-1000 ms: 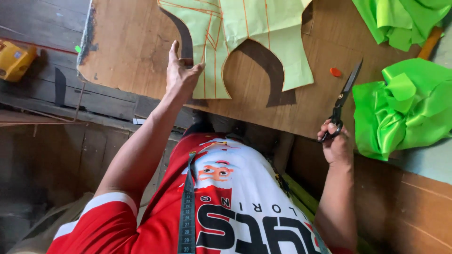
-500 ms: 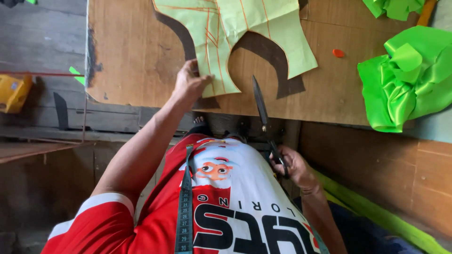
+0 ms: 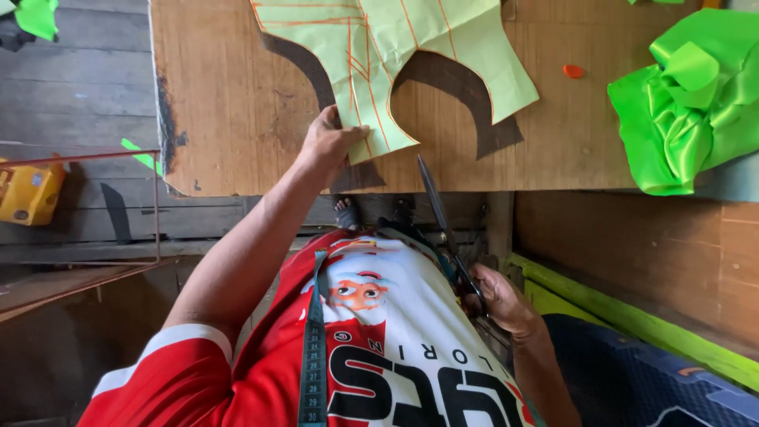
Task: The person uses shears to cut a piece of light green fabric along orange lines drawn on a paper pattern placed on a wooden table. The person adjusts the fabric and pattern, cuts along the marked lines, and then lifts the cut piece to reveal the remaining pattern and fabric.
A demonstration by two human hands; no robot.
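Note:
My left hand presses on the near corner of a pale green paper pattern marked with orange lines, lying on a wooden table. Dark curved fabric shows under the pattern. My right hand grips a pair of black scissors by the handles, low by my waist. The shut blades point up toward the pattern's lower edge, their tip just at the table's near edge.
Crumpled bright green satin cloth lies at the table's right end. A small orange object sits beside the pattern. A tape measure hangs over my shirt. A yellow object rests on the plank floor at left.
My right hand carried the scissors from the table's right side down toward my waist, then turned the blades up toward the pattern. My left hand stayed on the pattern's corner.

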